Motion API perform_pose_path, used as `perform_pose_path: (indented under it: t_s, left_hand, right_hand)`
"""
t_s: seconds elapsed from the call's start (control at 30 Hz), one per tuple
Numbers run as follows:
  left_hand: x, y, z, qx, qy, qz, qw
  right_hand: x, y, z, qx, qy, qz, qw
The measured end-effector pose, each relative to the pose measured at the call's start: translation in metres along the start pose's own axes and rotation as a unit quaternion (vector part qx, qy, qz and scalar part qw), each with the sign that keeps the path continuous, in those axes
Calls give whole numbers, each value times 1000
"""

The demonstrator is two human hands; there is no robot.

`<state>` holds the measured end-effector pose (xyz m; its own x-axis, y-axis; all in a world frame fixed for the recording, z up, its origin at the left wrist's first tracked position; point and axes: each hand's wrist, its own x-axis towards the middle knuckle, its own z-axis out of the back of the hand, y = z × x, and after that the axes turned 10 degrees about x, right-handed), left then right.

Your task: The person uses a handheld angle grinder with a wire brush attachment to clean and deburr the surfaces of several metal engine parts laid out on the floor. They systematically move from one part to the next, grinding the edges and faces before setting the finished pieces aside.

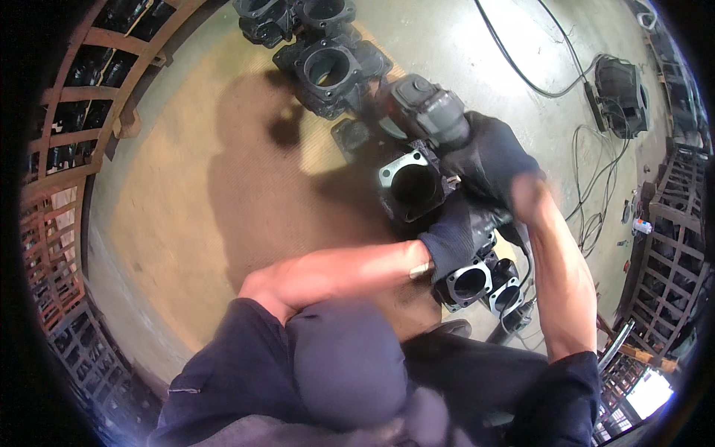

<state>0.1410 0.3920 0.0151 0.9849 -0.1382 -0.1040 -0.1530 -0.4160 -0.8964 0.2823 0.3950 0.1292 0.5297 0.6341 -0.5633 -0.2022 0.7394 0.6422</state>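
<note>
one tan mat (171, 186) covers much of the grey floor (462, 45), and slatted racks (112, 37) rise on both sides, too bent and cut off at the dark rim to count. at least six dark metal castings with round openings show: three clustered castings (314, 93) at the top, two of them cut by the upper edge; one bright-faced casting (398, 165) in the middle; and two smaller castings (456, 293) just below the left hand, partly covering each other. one black bag (629, 93) lies at the far right among dark cables (577, 194) that loop too much to count. one grey-black power tool (421, 108) is blurred, and its working end is hard to make out. both hands wear dark gloves: the right hand (488, 156) is wrapped round the tool, while the left hand (450, 238) has its fingers hidden, so i cannot tell whether it grips anything. the bright-faced casting lies left of the right hand and just above and left of the left.
</note>
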Motion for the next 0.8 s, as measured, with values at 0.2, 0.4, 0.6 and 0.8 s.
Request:
perform_pose_path:
  t_s: [0.2,0.4,0.6,0.8]
  left_hand:
    - [26,-30,12,-41,-49,26,998]
    - [32,-76,-15,19,-20,72,997]
    - [16,-14,-56,-142,-82,91,982]
    - [18,-71,-16,99,14,121,988]
  right_hand:
    - [4,20,27,23,0,-11,1000]
    - [6,-41,36,4,-45,-42,998]
    - [-35,-36,10,44,-15,-74,996]
    - [-13,-38,17,55,-33,-64,996]
